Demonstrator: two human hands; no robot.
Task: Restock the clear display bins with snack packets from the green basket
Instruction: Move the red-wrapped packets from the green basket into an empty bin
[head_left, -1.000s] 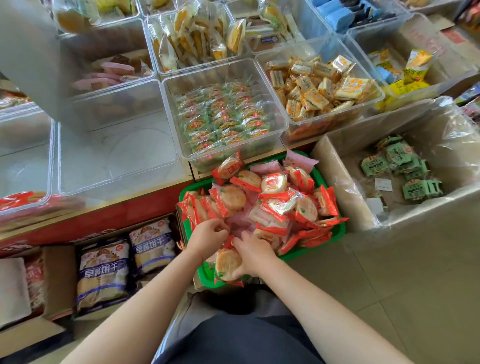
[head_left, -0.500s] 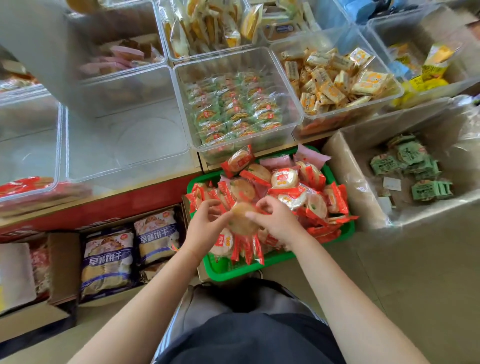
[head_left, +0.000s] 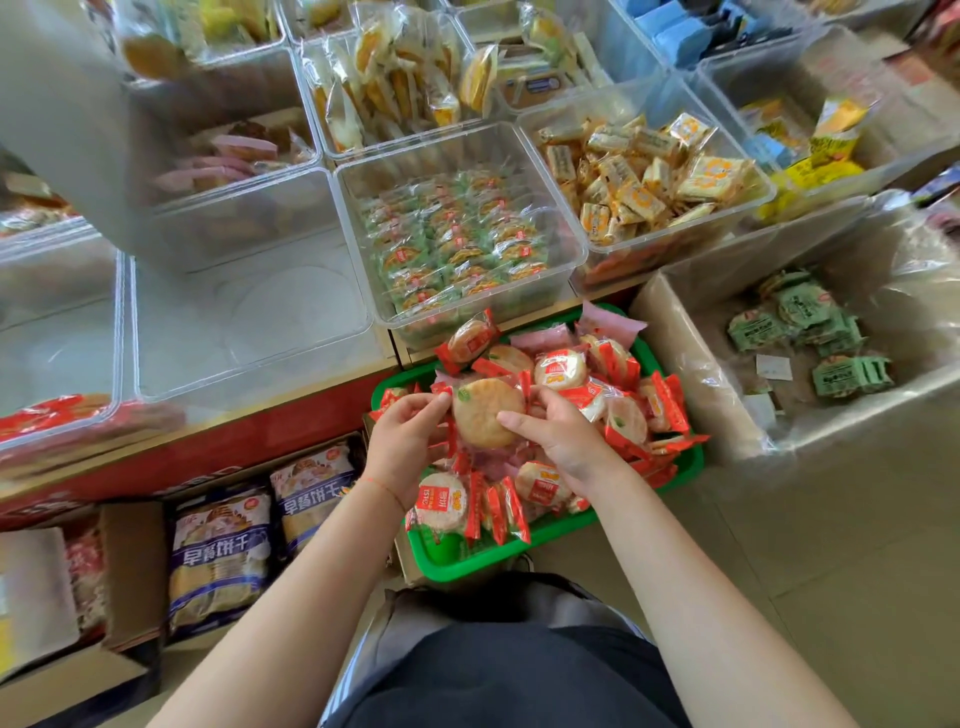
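Observation:
A green basket (head_left: 470, 564) on the floor holds several red-wrapped round rice cracker packets (head_left: 558, 369). Over the basket, both hands hold a bunch of these packets. My left hand (head_left: 402, 447) grips the bunch from the left, and my right hand (head_left: 558, 434) pinches it from the right. One cracker packet (head_left: 485, 415) faces up between them, and more packets (head_left: 441, 501) hang below the hands. Just beyond the basket stands a clear bin (head_left: 358, 291) with nothing inside. Beside it, another clear bin (head_left: 569, 236) holds green-wrapped packets.
More clear bins of yellow packets (head_left: 652, 171) and pastries (head_left: 410, 83) fill the shelf. A plastic-lined cardboard box (head_left: 691, 374) with green packets stands to the right. Blue biscuit bags (head_left: 221, 556) sit in boxes under the shelf at left. My dark-clothed lap fills the bottom centre.
Both hands have come up from low in the basket with a bunch of cracker packets, and have kept rising toward the bins since half a second ago.

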